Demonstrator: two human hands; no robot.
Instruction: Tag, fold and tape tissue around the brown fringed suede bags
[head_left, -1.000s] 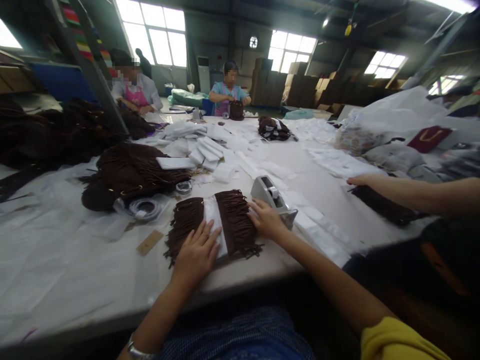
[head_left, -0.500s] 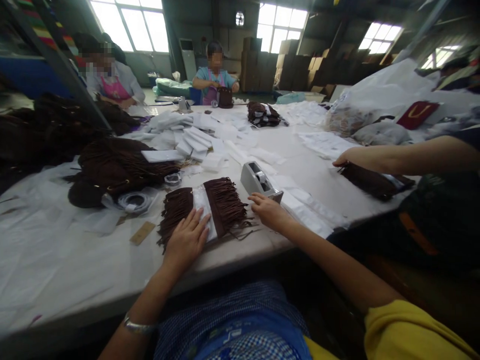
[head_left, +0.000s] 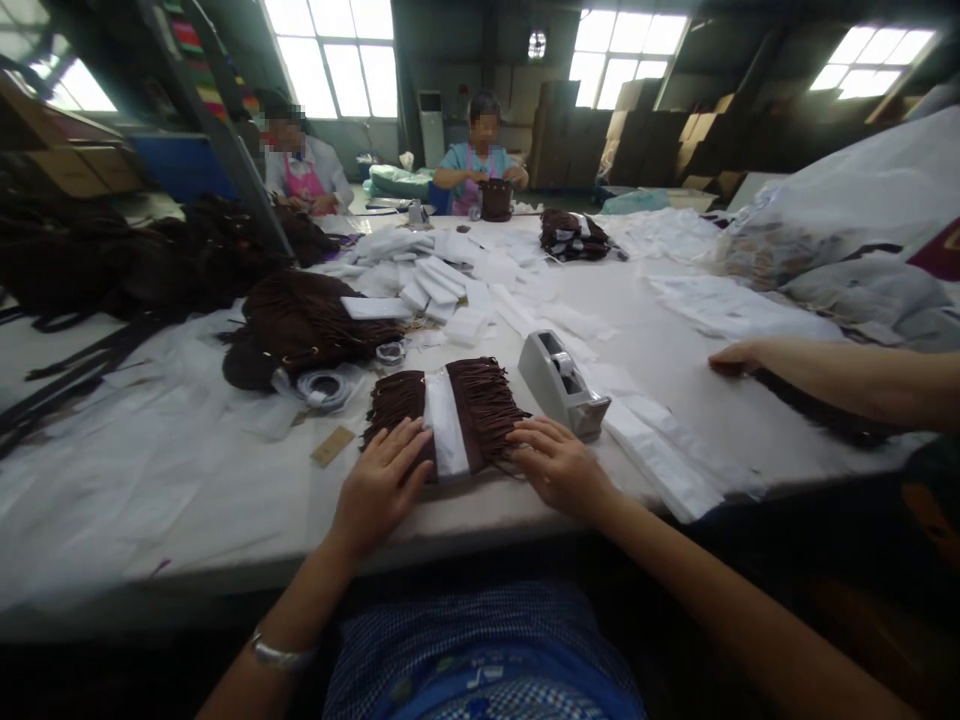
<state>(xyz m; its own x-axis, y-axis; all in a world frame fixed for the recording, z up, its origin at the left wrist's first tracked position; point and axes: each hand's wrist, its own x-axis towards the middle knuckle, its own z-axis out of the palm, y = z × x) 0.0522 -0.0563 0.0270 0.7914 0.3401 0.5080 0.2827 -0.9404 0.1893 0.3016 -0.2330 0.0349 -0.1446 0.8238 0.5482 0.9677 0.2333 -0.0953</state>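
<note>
A flat brown fringed bag point(head_left: 480, 415) lies at the table's front edge, with a white wrap point(head_left: 445, 425) around its middle. On its near left corner rests my left hand point(head_left: 379, 485), fingers spread and open. My right hand point(head_left: 559, 465) touches the fringe at the bag's right end; its fingers are stretched out and open. Just behind that hand stands a grey tape dispenser point(head_left: 559, 385). To the left of the bag lie a brown card tag point(head_left: 331, 446) and a coiled grey cord point(head_left: 324, 387) in clear plastic.
Fuller brown fringed bags point(head_left: 300, 325) sit at left, beside loose white packets point(head_left: 431, 285). White plastic sleeves point(head_left: 660, 450) lie right of the dispenser. A co-worker's arm point(head_left: 840, 380) reaches in from the right over a dark item. Two people work across the table point(head_left: 600, 290).
My right hand has moved from beside the tape dispenser onto the fringe at the bag's right end. My left hand stays on the bag. The view has turned left.
</note>
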